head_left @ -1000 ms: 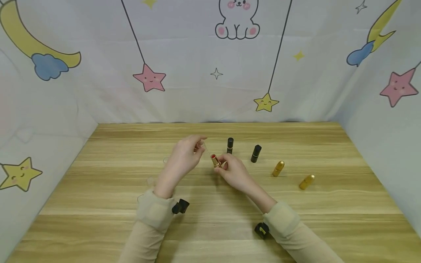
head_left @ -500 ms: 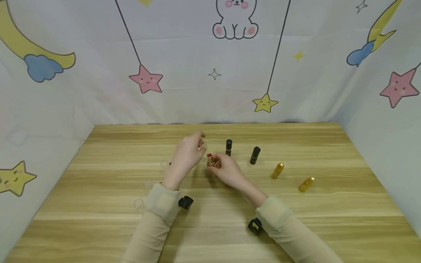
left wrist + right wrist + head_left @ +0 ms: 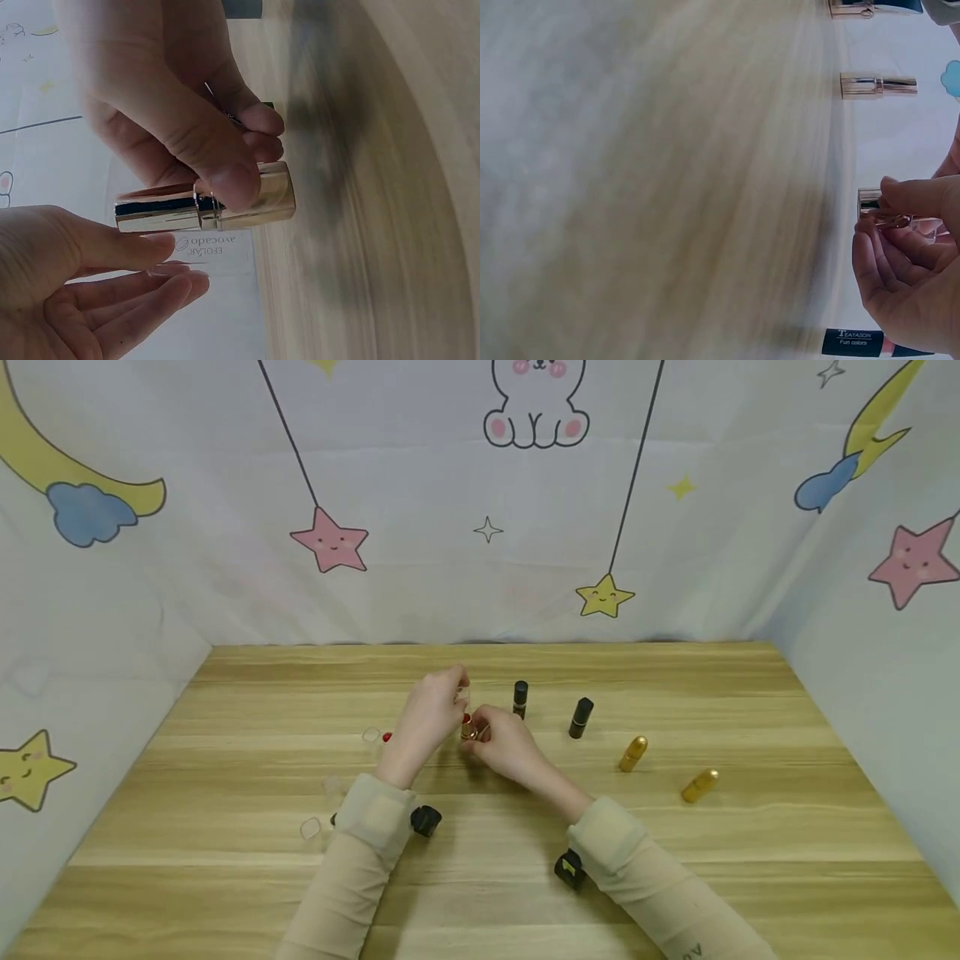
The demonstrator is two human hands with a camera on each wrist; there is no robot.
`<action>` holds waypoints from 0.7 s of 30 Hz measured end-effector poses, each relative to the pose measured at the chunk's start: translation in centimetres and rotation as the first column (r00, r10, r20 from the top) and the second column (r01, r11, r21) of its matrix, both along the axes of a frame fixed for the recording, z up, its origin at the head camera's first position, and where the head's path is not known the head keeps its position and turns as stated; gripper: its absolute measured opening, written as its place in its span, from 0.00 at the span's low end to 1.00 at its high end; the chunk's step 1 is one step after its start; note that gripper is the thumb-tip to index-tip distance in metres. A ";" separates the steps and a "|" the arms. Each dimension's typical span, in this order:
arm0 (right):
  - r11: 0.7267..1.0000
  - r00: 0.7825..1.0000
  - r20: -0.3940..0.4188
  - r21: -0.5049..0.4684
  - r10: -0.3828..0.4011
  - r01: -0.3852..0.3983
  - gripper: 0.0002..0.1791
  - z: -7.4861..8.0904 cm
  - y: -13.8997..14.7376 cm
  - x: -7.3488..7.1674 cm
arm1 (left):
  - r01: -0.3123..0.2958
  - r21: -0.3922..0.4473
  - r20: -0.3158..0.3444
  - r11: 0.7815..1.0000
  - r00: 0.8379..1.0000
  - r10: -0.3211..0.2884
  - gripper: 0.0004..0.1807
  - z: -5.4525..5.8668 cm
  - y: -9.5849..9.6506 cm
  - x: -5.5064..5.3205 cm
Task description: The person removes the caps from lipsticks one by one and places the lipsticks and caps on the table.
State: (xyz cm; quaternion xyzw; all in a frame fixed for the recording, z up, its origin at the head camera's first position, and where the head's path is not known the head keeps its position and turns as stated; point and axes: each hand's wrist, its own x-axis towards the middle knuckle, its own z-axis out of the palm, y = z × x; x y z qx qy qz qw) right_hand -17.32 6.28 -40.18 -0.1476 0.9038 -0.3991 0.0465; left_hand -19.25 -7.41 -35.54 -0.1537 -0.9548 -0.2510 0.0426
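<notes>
My right hand (image 3: 510,739) pinches a gold lipstick tube (image 3: 255,199) by its base, just above the table; its red tip shows in the head view. My left hand (image 3: 427,718) holds a clear cap (image 3: 214,251) with printed lettering between thumb and fingers. In the head view the cap sits right over the lipstick's top; in the left wrist view it lies behind the tube. Whether they touch I cannot tell. The right wrist view has the right hand (image 3: 915,270) around the tube, partly hiding it.
Two black lipsticks (image 3: 581,717) stand behind and right of my hands. Two gold ones (image 3: 633,753) are farther right. Left of my left arm are clear-capped pieces (image 3: 311,827) and a red tip (image 3: 387,737), partly hidden. A printed cloth (image 3: 420,585) hangs along the table's back edge.
The right hand has moved left with the lipstick, which has turned more upright. Lipstick and clear cap are closer together. A red tip has come into view beside the left wrist.
</notes>
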 end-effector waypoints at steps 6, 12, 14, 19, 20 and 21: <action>1.000 1.000 0.007 0.017 -0.011 0.010 0.09 0.0 0.1 -0.2 | 0.003 -0.005 0.021 1.000 1.000 -0.003 0.09 -0.3 0.0 -0.4; 0.999 1.000 -0.001 0.035 -0.002 0.002 0.10 -0.3 0.1 -0.5 | 0.012 -0.027 0.041 1.000 0.999 -0.010 0.09 -0.7 -0.1 -0.8; 0.999 1.000 -0.010 0.041 -0.003 0.003 0.10 -0.4 0.1 -0.6 | 0.012 -0.031 0.049 0.999 0.999 -0.010 0.10 -0.8 -0.1 -1.0; 0.999 1.000 -0.017 0.050 -0.006 0.006 0.10 -0.6 0.0 -0.8 | 0.014 -0.061 0.052 0.998 0.999 -0.011 0.10 -0.9 -0.2 -1.2; 0.999 1.000 -0.015 0.052 -0.005 0.006 0.10 -0.6 -0.1 -0.9 | 0.016 -0.068 0.051 0.998 0.999 -0.013 0.10 -0.9 -0.3 -1.2; 0.998 1.000 -0.013 0.055 -0.006 0.006 0.10 -0.7 -0.1 -0.9 | 0.018 -0.072 0.053 0.997 0.999 -0.014 0.10 -0.9 -0.3 -1.2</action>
